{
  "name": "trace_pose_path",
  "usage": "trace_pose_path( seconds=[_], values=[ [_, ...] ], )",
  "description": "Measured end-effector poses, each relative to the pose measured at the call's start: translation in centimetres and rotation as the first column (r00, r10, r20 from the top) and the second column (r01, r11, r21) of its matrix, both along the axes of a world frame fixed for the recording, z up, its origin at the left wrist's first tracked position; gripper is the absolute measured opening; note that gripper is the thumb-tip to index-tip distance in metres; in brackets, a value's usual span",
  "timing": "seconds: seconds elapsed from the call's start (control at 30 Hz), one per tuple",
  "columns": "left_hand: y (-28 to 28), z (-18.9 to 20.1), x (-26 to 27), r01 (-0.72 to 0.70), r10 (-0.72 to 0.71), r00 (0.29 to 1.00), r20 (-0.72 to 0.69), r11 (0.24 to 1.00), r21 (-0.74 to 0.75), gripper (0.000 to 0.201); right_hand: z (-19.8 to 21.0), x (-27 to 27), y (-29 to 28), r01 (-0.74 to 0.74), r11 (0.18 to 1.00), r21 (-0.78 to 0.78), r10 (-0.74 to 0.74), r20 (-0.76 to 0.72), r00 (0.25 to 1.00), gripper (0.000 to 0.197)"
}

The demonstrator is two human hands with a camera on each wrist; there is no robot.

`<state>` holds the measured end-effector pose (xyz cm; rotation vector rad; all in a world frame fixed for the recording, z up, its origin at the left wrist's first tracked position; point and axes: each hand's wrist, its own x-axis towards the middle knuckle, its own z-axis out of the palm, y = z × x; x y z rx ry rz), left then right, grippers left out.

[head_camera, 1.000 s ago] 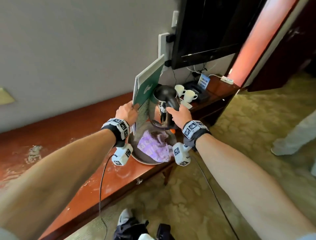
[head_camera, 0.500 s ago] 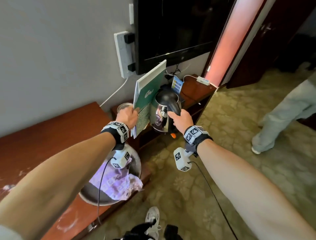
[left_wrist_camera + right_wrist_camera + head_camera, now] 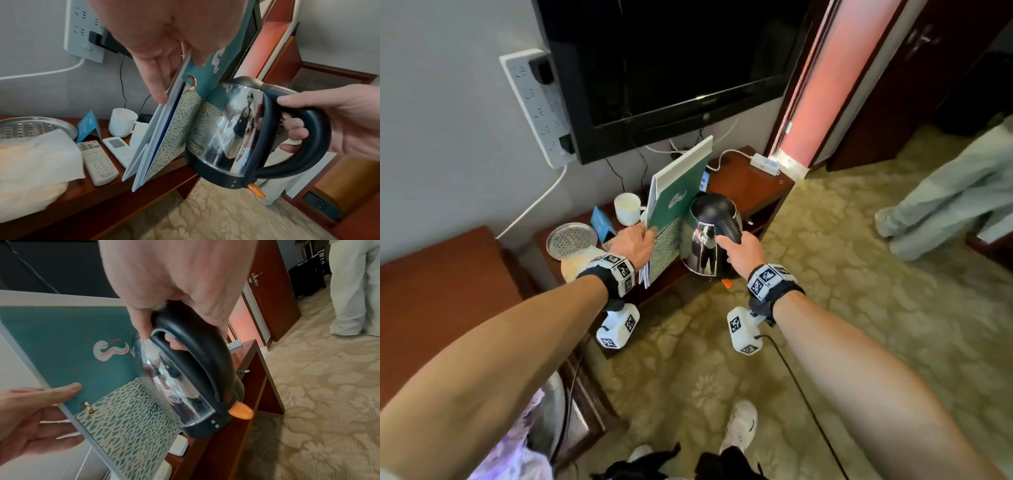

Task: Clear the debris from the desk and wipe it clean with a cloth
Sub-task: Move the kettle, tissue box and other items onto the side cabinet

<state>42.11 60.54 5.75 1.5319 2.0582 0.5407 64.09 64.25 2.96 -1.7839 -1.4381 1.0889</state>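
Observation:
My left hand (image 3: pixel 636 244) pinches a green desk calendar (image 3: pixel 677 200) by its lower left corner, thumb on the front cover (image 3: pixel 61 345). My right hand (image 3: pixel 738 248) grips the black handle (image 3: pixel 197 353) of a shiny steel kettle (image 3: pixel 709 240). Both are held in the air side by side over the front edge of a low side table (image 3: pixel 751 185). The red-brown desk (image 3: pixel 431 294) lies at the left. A purple cloth (image 3: pixel 517 459) in a metal tray shows at the bottom left, mostly hidden by my left forearm.
On the side table stand a white cup (image 3: pixel 122 124), a round metal tray (image 3: pixel 30 128), a blue card (image 3: pixel 88 128), two remotes (image 3: pixel 98 162) and white tissue (image 3: pixel 30 162). A TV (image 3: pixel 671 68) and power strip (image 3: pixel 537 102) hang on the wall. Another person's legs (image 3: pixel 945 198) stand at right.
Both hands have carried the calendar and kettle rightward, away from the desk and its tray with the purple cloth, to the low side table under the TV.

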Motion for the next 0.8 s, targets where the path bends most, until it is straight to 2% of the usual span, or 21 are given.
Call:
trace_pose_path(
  seconds=[0.1, 0.17, 0.33, 0.47, 0.57, 0.7, 0.8],
  values=[
    [3.9, -0.2, 3.4, -0.020, 0.020, 1.000, 0.000, 1.000, -0.005, 0.040, -0.4, 3.5, 4.5, -0.028, 1.000, -0.005, 0.028, 0.008, 1.000, 0.030],
    [6.7, -0.5, 5.9, -0.049, 0.049, 0.999, 0.005, 0.999, -0.005, 0.041, -0.9, 6.0, 7.9, -0.060, 0.998, 0.000, 0.060, 0.011, 0.998, 0.026],
    [13.1, -1.0, 11.6, -0.103, 0.103, 0.994, -0.020, 0.995, -0.002, 0.042, -0.8, 12.2, 16.3, -0.117, 0.993, -0.021, 0.117, 0.026, 0.993, 0.029],
    [17.9, -1.3, 14.1, -0.122, 0.121, 0.991, -0.057, 0.992, -0.024, 0.042, -0.6, 15.5, 22.4, -0.165, 0.986, -0.037, 0.167, 0.067, 0.984, 0.036],
    [21.5, -1.2, 15.3, -0.124, 0.120, 0.989, -0.089, 0.991, -0.044, 0.040, -0.2, 17.1, 26.8, -0.197, 0.980, -0.036, 0.200, 0.099, 0.975, 0.038],
    [26.2, -1.7, 16.2, -0.154, 0.150, 0.987, -0.058, 0.986, -0.068, 0.039, -1.1, 17.5, 32.7, -0.229, 0.973, -0.030, 0.231, 0.104, 0.967, 0.041],
    [30.0, -3.0, 16.4, -0.191, 0.189, 0.982, -0.032, 0.978, -0.080, 0.040, -1.9, 17.4, 36.8, -0.242, 0.969, -0.046, 0.245, 0.090, 0.965, 0.035]
  ],
)
